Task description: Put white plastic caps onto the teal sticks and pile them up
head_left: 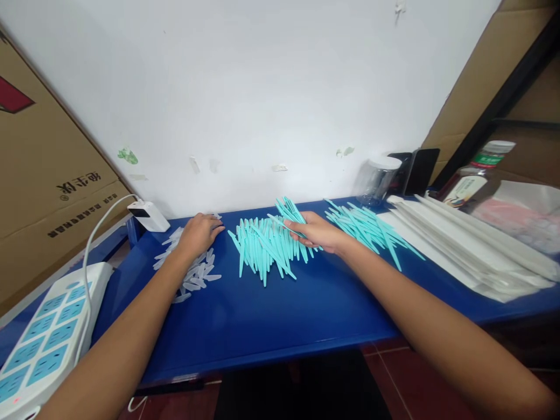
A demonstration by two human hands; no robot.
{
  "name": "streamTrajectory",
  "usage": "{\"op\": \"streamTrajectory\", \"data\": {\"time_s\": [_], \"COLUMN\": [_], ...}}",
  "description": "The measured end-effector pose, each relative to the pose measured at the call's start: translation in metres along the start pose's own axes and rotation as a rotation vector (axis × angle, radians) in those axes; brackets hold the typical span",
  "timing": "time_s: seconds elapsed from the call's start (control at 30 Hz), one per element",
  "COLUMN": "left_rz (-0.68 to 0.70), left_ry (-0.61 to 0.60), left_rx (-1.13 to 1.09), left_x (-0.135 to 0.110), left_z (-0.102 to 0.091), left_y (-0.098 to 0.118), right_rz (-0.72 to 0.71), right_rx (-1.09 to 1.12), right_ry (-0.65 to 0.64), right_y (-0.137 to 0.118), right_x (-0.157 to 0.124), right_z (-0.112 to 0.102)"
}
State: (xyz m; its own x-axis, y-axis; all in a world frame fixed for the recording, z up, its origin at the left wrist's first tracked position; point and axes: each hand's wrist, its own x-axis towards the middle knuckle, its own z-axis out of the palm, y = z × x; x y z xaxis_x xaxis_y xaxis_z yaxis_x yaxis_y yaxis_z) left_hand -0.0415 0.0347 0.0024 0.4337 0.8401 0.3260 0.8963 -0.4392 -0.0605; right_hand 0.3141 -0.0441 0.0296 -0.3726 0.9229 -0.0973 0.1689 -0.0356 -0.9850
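Observation:
My left hand (199, 236) rests over a pile of small translucent caps (199, 274) on the left of the table. Its fingers are slightly bent and apart; whether a cap lies under them is hidden. In my right hand (319, 230) is a fanned bundle of slim turquoise eyebrow razors (289, 209), held between thumb and fingers. Just below that bundle lies a row of more turquoise razors (265, 251), several with clear caps at their far ends. Another loose heap of turquoise razors (365, 224) is to the right of my right wrist.
The blue table (271, 321) meets a white wall. A power strip (52, 332) and a white device (149, 216) with a cable stand left. To the right are stacked white sleeves (472, 251), a clear jar (378, 181) and a bottle (470, 178). A cardboard box (52, 175) flanks the left.

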Motion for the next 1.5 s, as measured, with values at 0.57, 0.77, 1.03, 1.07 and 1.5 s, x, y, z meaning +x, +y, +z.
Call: {"op": "streamTrajectory", "data": {"time_s": [0.57, 0.77, 1.03, 1.07, 1.5], "left_rz": [-0.141, -0.137, -0.046, -0.051, 0.122], "left_ry": [-0.146, -0.087, -0.093, -0.086, -0.391], "left_rx": [-0.051, -0.499, -0.381, -0.363, -0.503], "left_x": [-0.001, -0.002, -0.003, -0.004, -0.012], "left_z": [0.006, -0.007, -0.015, -0.018, -0.040], "left_y": [-0.005, 0.008, 0.019, 0.018, 0.018], "right_rz": [-0.039, -0.027, -0.038, -0.035, -0.024], "right_rx": [-0.039, -0.036, -0.025, -0.027, -0.070], "right_ry": [-0.143, -0.140, -0.142, -0.142, -0.201], "right_y": [-0.002, -0.005, -0.005, -0.006, -0.002], "right_x": [-0.004, -0.005, -0.006, -0.006, -0.005], "right_z": [0.002, 0.003, 0.003, 0.003, 0.001]}}
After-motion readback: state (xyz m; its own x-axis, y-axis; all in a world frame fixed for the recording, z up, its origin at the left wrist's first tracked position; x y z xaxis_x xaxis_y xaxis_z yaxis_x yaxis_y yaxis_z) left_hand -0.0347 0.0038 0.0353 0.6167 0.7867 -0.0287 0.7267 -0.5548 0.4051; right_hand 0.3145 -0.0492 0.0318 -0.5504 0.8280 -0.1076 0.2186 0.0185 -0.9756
